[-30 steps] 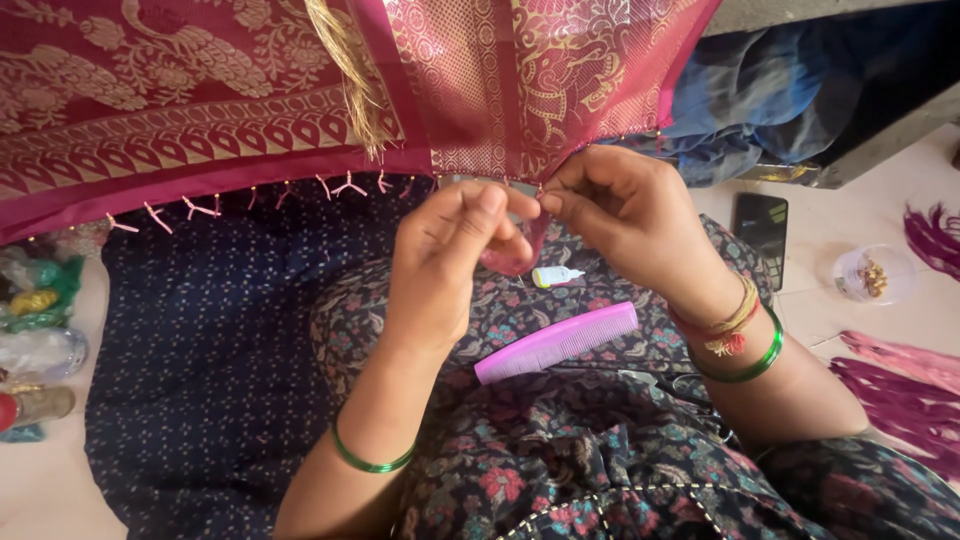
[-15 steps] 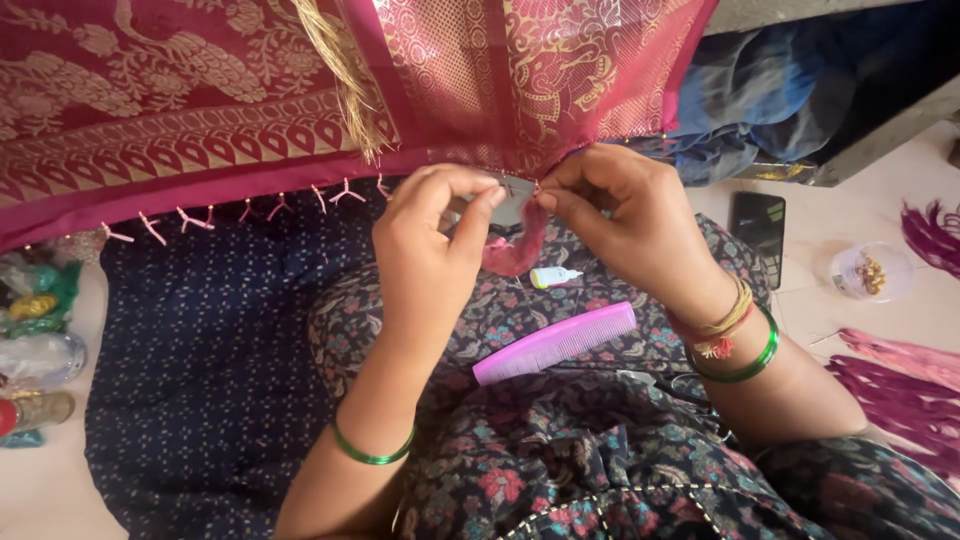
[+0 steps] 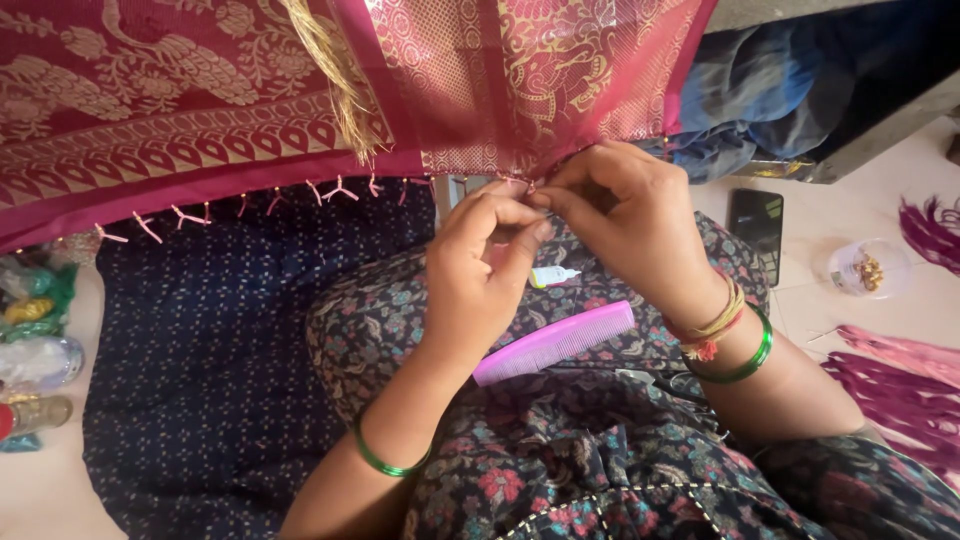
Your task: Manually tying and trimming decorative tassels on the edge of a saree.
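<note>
Overhead, from the head view: both hands raised to the lower edge of a maroon and gold woven saree, hanging across the top of the frame. Left hand with thumb and forefinger pinched together on the threads at that edge; right hand just beside it, fingers likewise closed on the same spot of hem, fingertips of the two hands touching. Along the hem to the left, a row of small pink knotted tassels, evenly spaced. Hanging over the cloth near the top, a bundle of golden threads. Below the hands, on the lap of a floral dress, a pink comb lying at a slant, and a small white glue tube just above it. Under the lap, a dark blue dotted cloth. Off to the right on the pale floor, a black phone, a small clear bowl of beads, and magenta thread bundles. Green bangles on both wrists.
</note>
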